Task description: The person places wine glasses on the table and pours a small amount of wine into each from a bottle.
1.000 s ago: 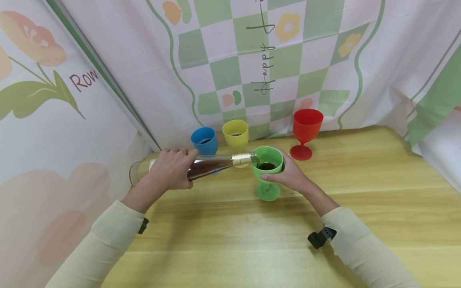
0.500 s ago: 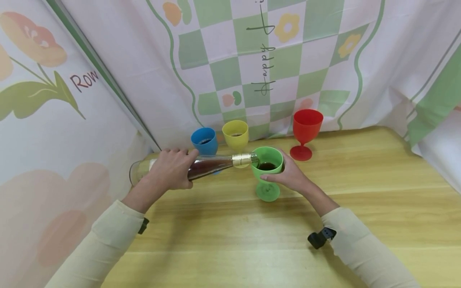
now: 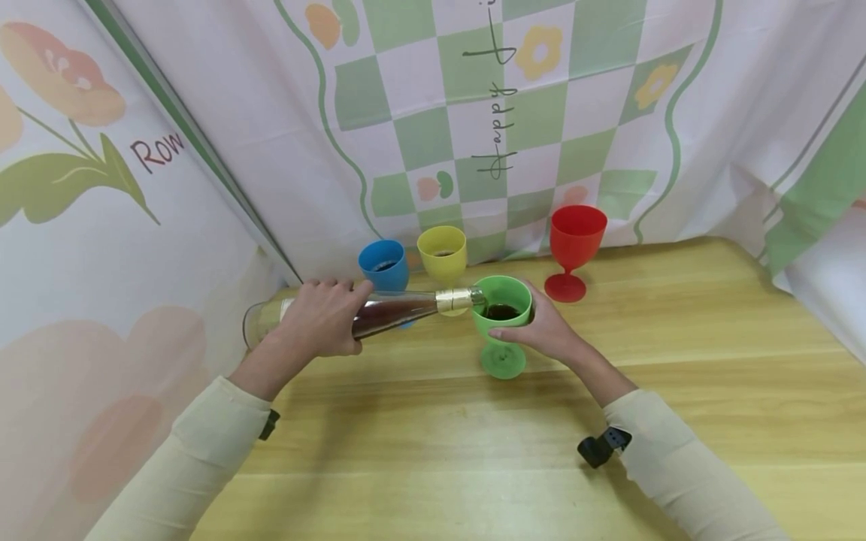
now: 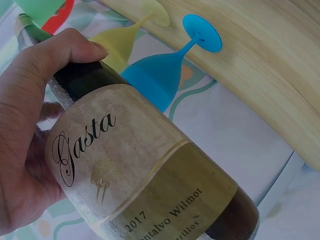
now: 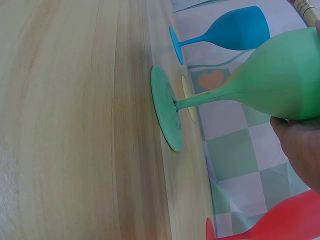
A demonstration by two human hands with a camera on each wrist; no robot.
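Observation:
My left hand [image 3: 325,315] grips a glass wine bottle [image 3: 392,312] round its body and holds it nearly level, neck to the right. Its label [image 4: 120,155] reads "Gasta" in the left wrist view. The bottle's mouth is at the left rim of a green goblet [image 3: 497,334], and dark liquid [image 3: 503,312] lies in the bowl. With my right hand [image 3: 544,327] I hold that goblet by its bowl, thumb on the near side and the other fingers hidden behind. In the right wrist view the goblet's foot [image 5: 166,107] shows close over the wooden table [image 5: 75,125].
Behind the bottle stand a blue goblet [image 3: 383,263] and a yellow goblet [image 3: 443,252], both with dark liquid inside. A red goblet [image 3: 577,240] is at the back right. Printed curtain cloth [image 3: 419,143] hangs along the table's back edge, and more cloth [image 3: 101,285] borders the left.

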